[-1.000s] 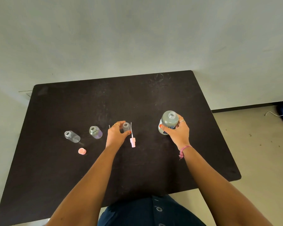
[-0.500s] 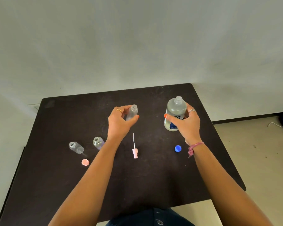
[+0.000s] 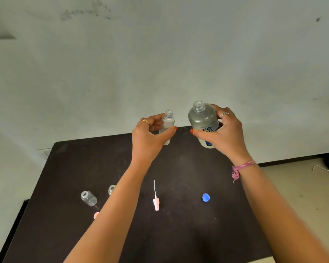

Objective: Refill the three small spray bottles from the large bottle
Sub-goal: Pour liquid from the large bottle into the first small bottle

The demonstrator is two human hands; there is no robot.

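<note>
The left hand is gripping an uncapped small spray bottle; the right hand is gripping the open large bottle above the table.

the left hand held a small spray bottle above the table's far edge, just left of the large bottle held in the right hand. on the table, left to right, lay an open bottle, a second bottle partly behind the left forearm, a spray pump, and a cap. another cap lay nearer, before the bottles.
</note>
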